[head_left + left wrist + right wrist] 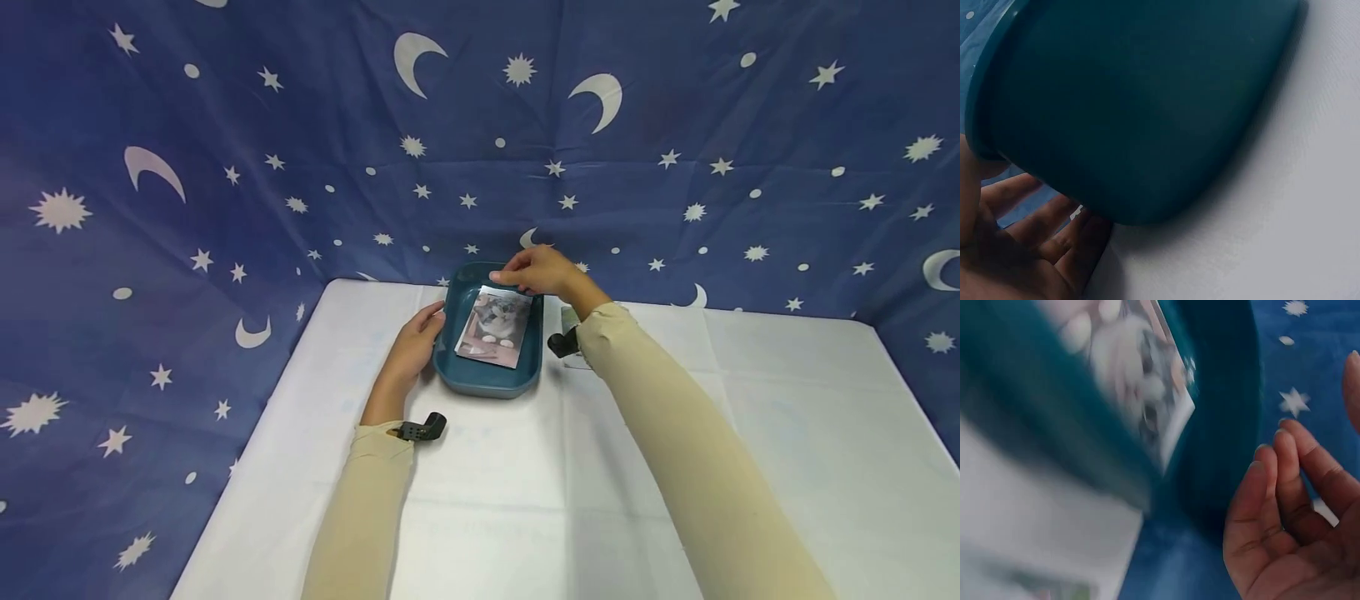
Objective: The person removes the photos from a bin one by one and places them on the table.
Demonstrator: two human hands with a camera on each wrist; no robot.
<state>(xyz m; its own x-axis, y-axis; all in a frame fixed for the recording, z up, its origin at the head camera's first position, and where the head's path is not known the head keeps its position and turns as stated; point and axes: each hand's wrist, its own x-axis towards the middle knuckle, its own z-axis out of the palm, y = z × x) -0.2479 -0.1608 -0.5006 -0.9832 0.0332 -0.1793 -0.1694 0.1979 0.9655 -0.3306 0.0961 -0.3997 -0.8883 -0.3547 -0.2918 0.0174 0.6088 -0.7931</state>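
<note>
A blue-green plastic tray (487,390) with raised walls stands near the table's far edge. Inside it lies a cat photo (491,329), with a white edge showing along one side. My left hand (412,346) touches the tray's left wall; in the left wrist view its fingers (1041,225) stretch loosely beside the outer wall. Over the far right corner of the tray hovers my right hand (542,271), holding nothing. Its fingers (1288,462) are loosely bent and apart from the photo in the right wrist view.
Another picture card (572,363) lies on the table right of the tray, partly hidden under my right wrist. A white cloth (480,517) covers the table. Behind and to the left hangs a blue curtain (465,125) with moons and stars. Each wrist wears a small black camera (426,427).
</note>
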